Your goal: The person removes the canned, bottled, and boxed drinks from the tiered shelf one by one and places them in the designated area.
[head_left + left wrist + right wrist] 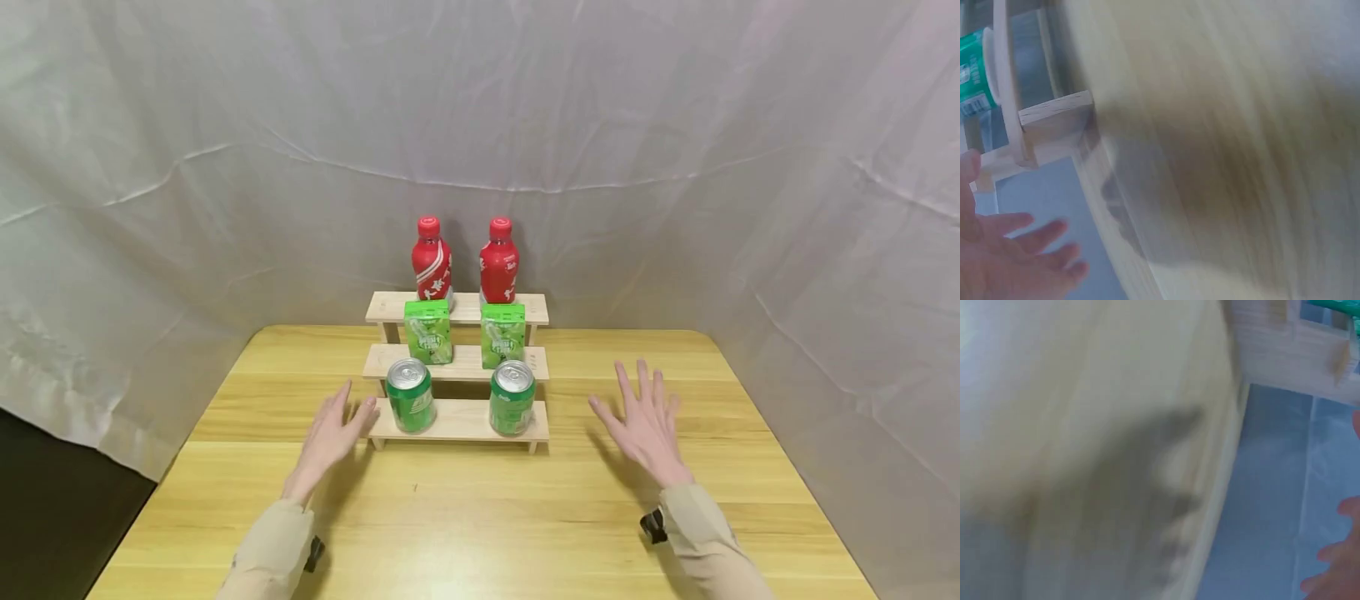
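Both released, fingers loosely extended, above the worktop (pixel 480 517): we see the left hand (pixel 327 437) by the left end of the wooden stand (pixel 467 360), thumb contact unclear, and the right hand (pixel 645 427) spread, apart from the stand's right side. On the bottom step (pixel 461 421) we've got a left green can (pixel 410 404) and a right green can (pixel 513 406), upright with a gap between; on the middle step (pixel 467 365), a left green carton (pixel 428 335) and a right green carton (pixel 503 337). Top step (pixel 466 308), we count a left red bottle (pixel 432 271) and a right red bottle (pixel 499 271), both upright and capped, with grey cloth (pixel 480 100) hanging behind.
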### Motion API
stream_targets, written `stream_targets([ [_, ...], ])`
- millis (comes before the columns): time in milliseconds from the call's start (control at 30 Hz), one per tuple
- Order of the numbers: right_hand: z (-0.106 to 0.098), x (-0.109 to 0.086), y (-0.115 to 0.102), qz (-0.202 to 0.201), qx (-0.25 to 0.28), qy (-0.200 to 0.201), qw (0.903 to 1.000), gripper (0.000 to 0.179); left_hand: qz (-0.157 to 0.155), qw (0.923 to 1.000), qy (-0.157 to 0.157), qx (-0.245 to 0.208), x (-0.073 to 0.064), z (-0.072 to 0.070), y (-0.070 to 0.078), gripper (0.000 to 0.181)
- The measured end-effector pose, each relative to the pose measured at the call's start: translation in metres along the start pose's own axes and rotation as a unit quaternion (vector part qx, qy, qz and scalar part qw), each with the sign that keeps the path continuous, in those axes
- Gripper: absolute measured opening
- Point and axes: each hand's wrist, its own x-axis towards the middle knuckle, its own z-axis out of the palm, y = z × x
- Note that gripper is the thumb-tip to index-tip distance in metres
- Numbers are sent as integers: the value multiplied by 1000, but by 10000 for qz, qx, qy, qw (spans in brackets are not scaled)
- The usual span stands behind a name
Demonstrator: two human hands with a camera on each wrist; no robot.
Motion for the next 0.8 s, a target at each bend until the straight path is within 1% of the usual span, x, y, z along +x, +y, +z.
stream_targets([
  [67,-4,4,-6,11,190,-33,9998,85,-18,9990,-127,-437,2,0,-1,86],
  [133,-8,9,-12,-19,361,-20,9993,85,-26,9969,-196,-767,3,-1,-1,82],
  [333,-20,25,-30,-174,790,93,9967,83,-88,9911,-348,-1279,3,-2,-1,70],
  [433,-27,33,-39,-208,1003,64,9947,83,-113,9898,-342,-1380,3,-3,0,66],
  [600,-39,50,-54,-327,1321,48,9907,79,-214,9912,-101,-1301,5,-3,2,53],
  [700,-48,61,-64,-441,1388,79,9893,77,-247,9912,10,-1298,6,-2,3,47],
  [800,-57,71,-76,-546,1383,99,9888,78,-266,9917,45,-1255,6,-2,3,44],
])
